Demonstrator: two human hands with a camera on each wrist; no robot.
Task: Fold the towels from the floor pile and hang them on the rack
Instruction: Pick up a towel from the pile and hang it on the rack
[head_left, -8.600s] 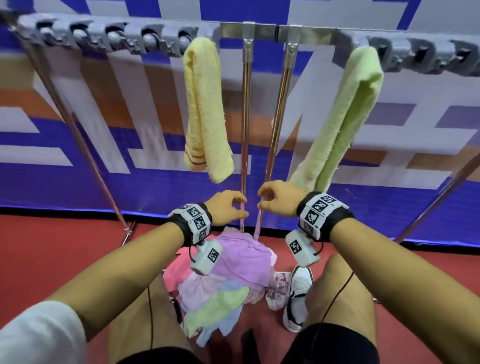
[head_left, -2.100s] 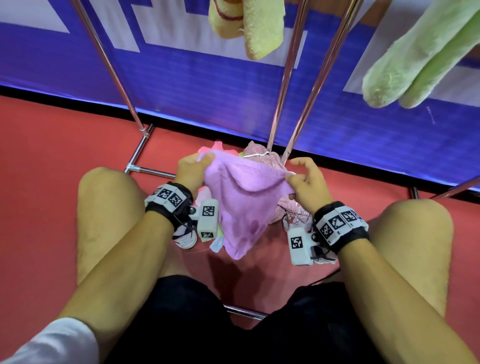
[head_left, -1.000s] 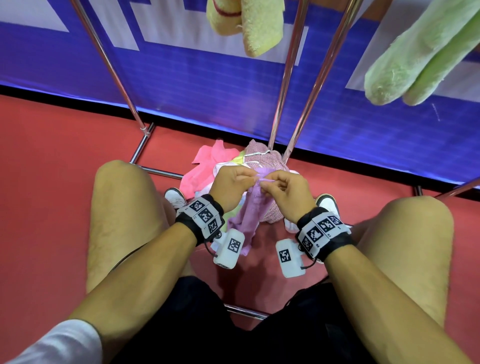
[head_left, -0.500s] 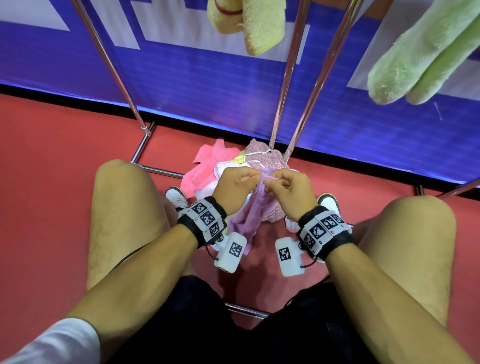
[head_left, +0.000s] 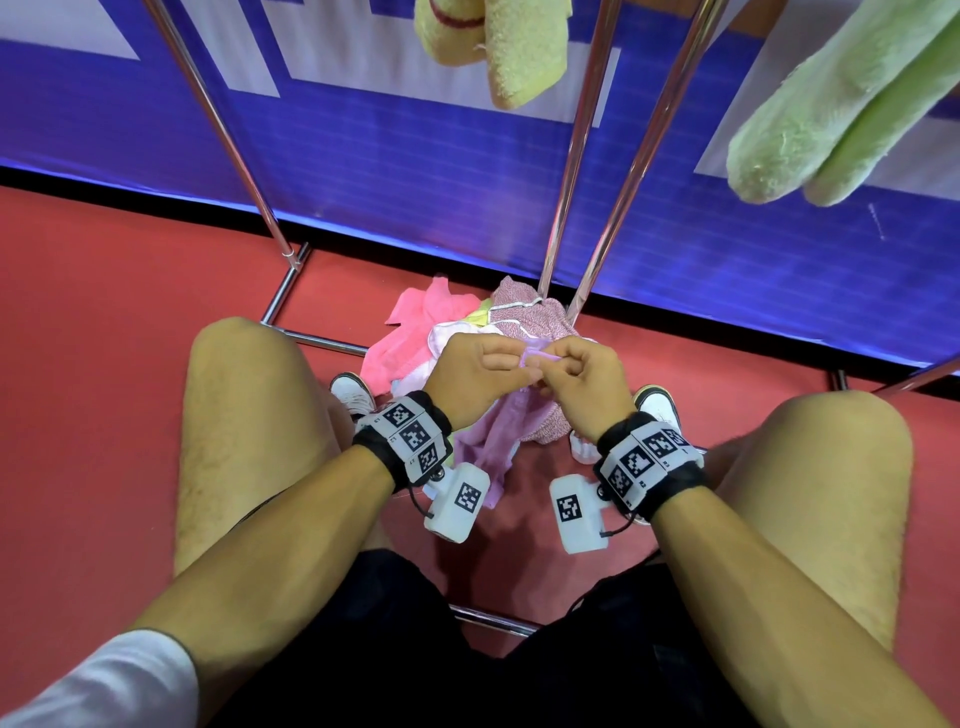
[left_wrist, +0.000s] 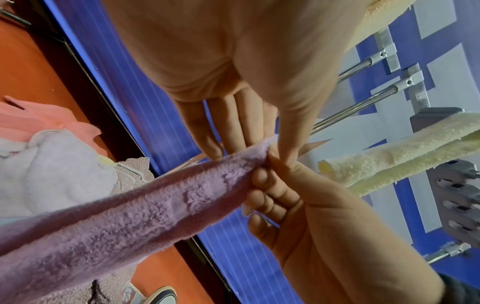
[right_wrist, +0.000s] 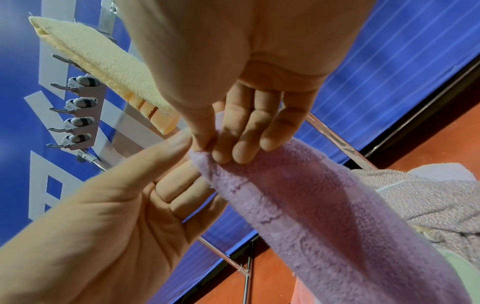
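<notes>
— Fingers (left_wrist: 231, 131) of the left hand (head_left: 475, 376) lie almost straight along the top edge of the purple towel (left_wrist: 130, 205), the thumb pressing it against them. What do you read on the other side?

— Much the same. The right hand (head_left: 582, 387) pinches that same edge, thumb on one face and fingertips (right_wrist: 239, 148) on the other. Both hands meet knuckle to knuckle above the person's knees, so the two upper corners look to be brought together.

— So the cloth is doubled lengthwise?

— I judge so. It hangs from the pinch as a narrow band, its lower end draping down towards the floor pile (head_left: 452, 338) just below and beyond the hands.

— How will it handle?

— Soft, light terry, limp with no stiffness at all. It should sag wherever it is not held, and the layers could slide apart if the pinch loosens. The plush nap gives decent friction, so a light pinch ought to do.

— Best place to take hold?

— At the matched corners where both hands are now, then one hand could run down to the free end to even the fold.

— And farther out?

— The pile holds pink, white, speckled mauve and pale green cloths, lying at the foot of the rack (head_left: 582, 156). Higher up a yellow towel (head_left: 514, 47) and a green towel (head_left: 841, 104) already hang folded.

— Remaining work?

— Several towels, by my reckoning.
</notes>
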